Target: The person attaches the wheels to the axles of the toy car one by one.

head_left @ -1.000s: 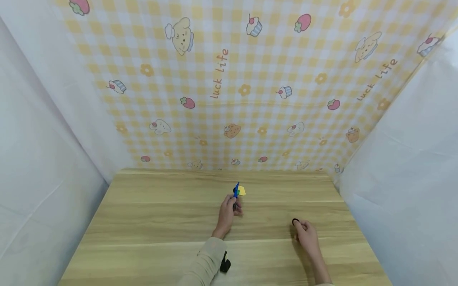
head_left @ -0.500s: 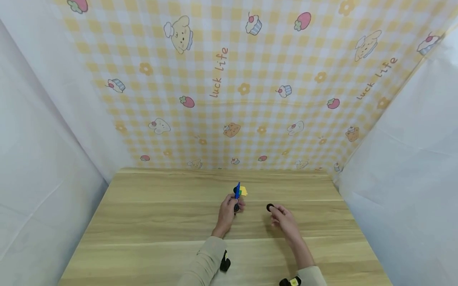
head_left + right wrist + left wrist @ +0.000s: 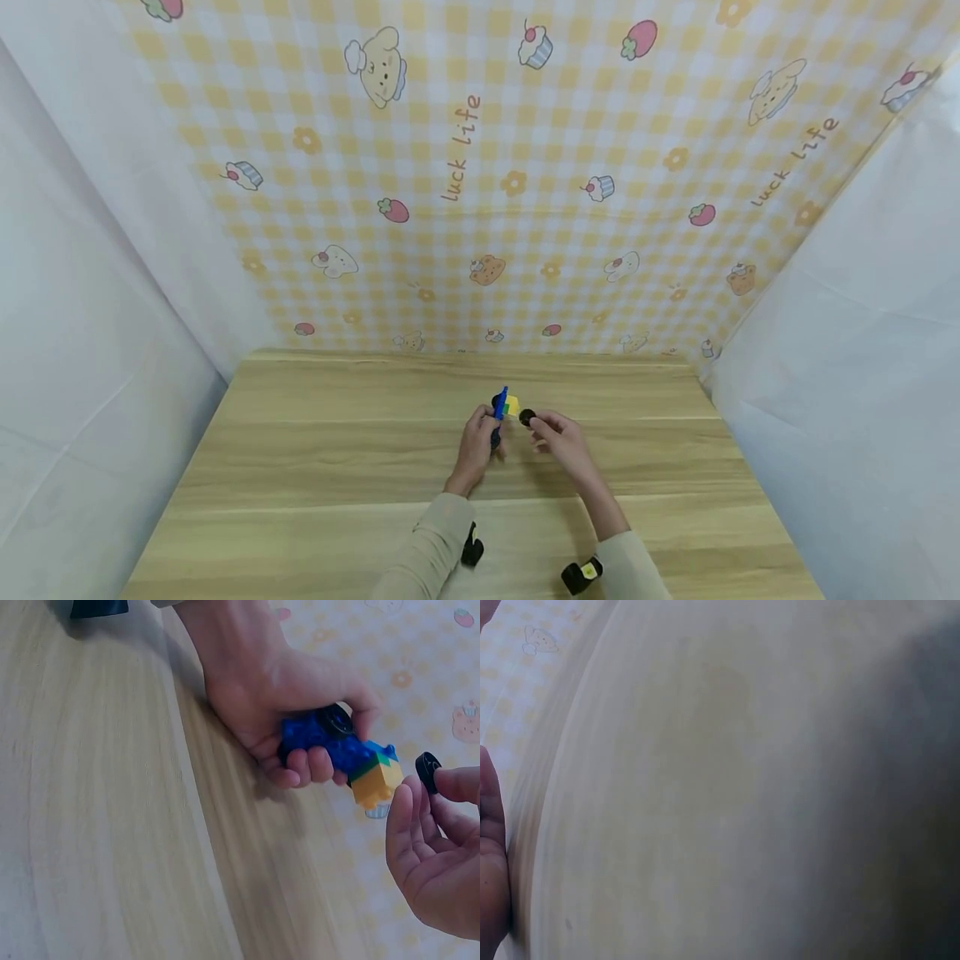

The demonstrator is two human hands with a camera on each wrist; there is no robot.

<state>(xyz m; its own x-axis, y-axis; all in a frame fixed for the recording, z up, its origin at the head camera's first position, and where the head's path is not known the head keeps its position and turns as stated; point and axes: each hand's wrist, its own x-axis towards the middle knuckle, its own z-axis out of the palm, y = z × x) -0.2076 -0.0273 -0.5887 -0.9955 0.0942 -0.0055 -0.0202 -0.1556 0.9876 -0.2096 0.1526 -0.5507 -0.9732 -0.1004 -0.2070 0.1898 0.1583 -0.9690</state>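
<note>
My left hand (image 3: 472,447) grips a small toy car (image 3: 346,751) built of bricks. It has a blue base, a black wheel (image 3: 334,720) and green and yellow bricks (image 3: 379,780) at one end. Part of the base is hidden behind the fingers. Between the thumb and fingers of my right hand (image 3: 567,447) is a loose black wheel (image 3: 427,772), pinched just to the right of the yellow bricks and apart from them. Only an edge of the left hand (image 3: 491,877) shows in the left wrist view; the car is out of sight there.
Both hands are over a wood-grain table (image 3: 315,450). Behind it hangs a yellow checked cloth (image 3: 525,225) with cartoon prints, and white sheets (image 3: 97,317) enclose the sides. Black wrist devices (image 3: 472,550) sit by the sleeves.
My right hand has moved left and farther in with the black wheel, from the right part of the table to beside the car. The left hand and car have barely shifted.
</note>
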